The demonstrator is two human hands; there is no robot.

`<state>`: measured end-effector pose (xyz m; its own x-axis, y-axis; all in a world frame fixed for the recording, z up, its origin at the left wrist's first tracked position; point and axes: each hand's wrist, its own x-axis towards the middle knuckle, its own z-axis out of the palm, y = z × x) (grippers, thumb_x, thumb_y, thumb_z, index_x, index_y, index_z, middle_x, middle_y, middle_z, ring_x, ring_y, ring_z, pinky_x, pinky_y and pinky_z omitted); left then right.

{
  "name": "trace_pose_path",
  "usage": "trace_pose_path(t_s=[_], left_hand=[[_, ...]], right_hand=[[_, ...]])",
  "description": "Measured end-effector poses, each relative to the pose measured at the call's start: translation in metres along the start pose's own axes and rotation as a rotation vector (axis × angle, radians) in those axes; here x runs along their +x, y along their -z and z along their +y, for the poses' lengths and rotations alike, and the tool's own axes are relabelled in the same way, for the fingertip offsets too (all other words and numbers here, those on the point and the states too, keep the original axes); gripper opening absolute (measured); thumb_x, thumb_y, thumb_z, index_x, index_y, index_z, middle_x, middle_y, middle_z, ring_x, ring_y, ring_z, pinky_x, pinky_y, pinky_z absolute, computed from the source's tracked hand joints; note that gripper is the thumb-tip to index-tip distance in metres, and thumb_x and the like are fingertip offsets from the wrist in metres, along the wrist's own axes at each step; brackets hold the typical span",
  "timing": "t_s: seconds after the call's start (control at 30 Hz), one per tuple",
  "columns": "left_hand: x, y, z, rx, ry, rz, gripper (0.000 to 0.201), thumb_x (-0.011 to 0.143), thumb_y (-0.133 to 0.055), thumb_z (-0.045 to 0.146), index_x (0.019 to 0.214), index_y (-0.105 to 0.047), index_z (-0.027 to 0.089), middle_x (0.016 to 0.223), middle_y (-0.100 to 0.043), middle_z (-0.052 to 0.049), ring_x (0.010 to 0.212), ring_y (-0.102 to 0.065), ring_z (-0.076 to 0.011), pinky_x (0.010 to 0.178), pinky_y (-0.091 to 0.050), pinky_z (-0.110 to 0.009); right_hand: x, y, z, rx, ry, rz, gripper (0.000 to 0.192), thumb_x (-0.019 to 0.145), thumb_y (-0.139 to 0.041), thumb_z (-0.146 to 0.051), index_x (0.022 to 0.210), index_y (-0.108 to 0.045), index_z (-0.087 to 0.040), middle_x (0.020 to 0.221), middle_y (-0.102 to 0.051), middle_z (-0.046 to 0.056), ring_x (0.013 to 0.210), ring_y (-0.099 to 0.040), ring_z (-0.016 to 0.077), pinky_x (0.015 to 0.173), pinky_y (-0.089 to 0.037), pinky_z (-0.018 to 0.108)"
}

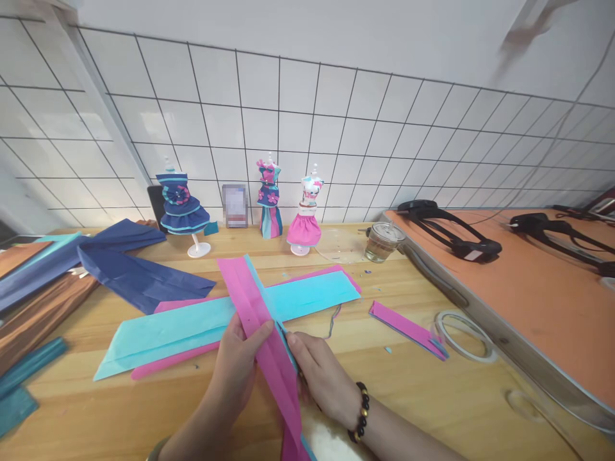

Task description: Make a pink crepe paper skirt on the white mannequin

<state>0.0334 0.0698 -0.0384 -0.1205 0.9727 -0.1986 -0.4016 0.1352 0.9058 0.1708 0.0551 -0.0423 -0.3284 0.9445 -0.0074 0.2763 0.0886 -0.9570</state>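
Note:
A long pink crepe paper strip (269, 346) with a light blue layer under it runs from the table's middle toward me. My left hand (235, 368) pinches it from the left, thumb on top. My right hand (323, 378), with a dark bead bracelet at the wrist, grips its right edge. Under the strip lies a wide light blue paper sheet (192, 326) over a pink sheet (158, 365), flat on the wooden table (432, 397).
Dark blue paper (139, 275) lies at the left with brown and teal strips. Three small mannequins in paper dresses (182, 208) stand by the wire grid wall. A glass jar (382, 242), a short pink strip (408, 330), a tape ring (464, 333) and an orange board (528, 288) with black headsets are at right.

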Motion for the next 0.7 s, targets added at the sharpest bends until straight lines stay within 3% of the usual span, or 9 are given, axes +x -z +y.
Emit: trace_pose_path(t_s=[0.17, 0.7], left_hand=[[-0.0044, -0.0059, -0.0007, 0.011, 0.024, -0.024, 0.032, 0.062, -0.076, 0.027, 0.085, -0.057, 0.017, 0.068, -0.060, 0.003, 0.062, -0.054, -0.0112, 0.059, -0.045, -0.022], [-0.0072, -0.0068, 0.0014, -0.027, 0.036, -0.015, 0.029, 0.062, -0.075, 0.025, 0.085, -0.058, 0.016, 0.070, -0.059, 0.002, 0.062, -0.052, -0.0107, 0.059, -0.044, -0.022]], right_hand=[[0.0000, 0.0012, -0.0004, 0.035, 0.015, 0.008, 0.048, 0.095, -0.025, -0.051, 0.071, -0.049, -0.017, 0.069, -0.048, 0.000, 0.066, -0.042, 0.0127, 0.064, -0.037, 0.023], [0.0021, -0.0012, -0.0030, 0.215, 0.024, 0.002, 0.045, 0.094, -0.030, -0.048, 0.072, -0.052, -0.015, 0.070, -0.048, 0.000, 0.067, -0.041, 0.0133, 0.065, -0.036, 0.025]])
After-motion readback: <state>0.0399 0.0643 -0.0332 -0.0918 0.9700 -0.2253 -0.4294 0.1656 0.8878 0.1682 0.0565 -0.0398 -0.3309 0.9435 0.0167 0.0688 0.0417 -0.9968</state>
